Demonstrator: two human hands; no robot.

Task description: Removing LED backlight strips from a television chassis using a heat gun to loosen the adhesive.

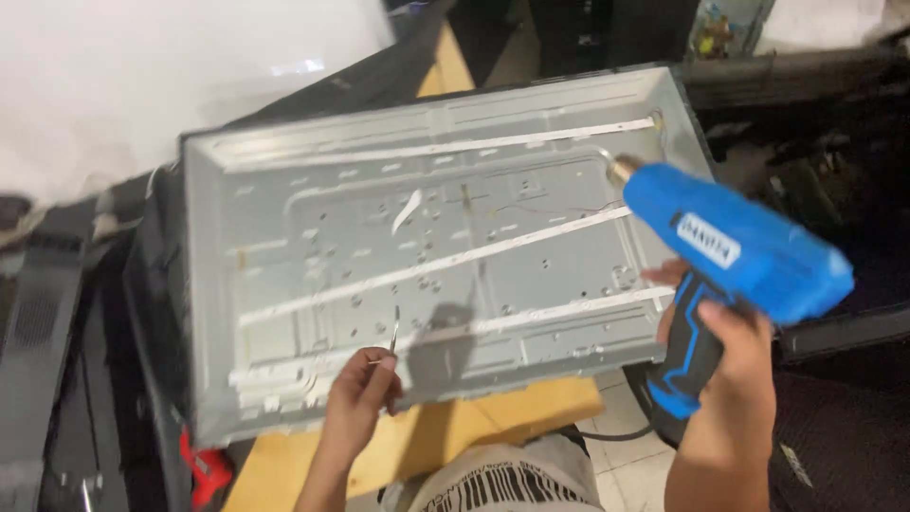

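Observation:
My right hand [730,346] grips the dark handle of a blue heat gun [735,245], whose metal nozzle points at the right end of the upper white strip [445,149]. My left hand [362,393] pinches thin metal tweezers [394,332] upright over the lower edge of a grey metal back panel [284,246] lying open side up. Three long white strips run across the panel; the middle strip [436,265] and the lower strip [531,318] slope up to the right. A small loose white piece [406,210] curls near the panel's centre.
The panel lies on a wooden table [512,417]. Dark plastic frames and covers [57,322] are stacked at the left, with a red tool [204,469] below. A white sheet [142,66] sits top left. Dark equipment [825,180] crowds the right; a black cord [616,436] hangs over the tiled floor.

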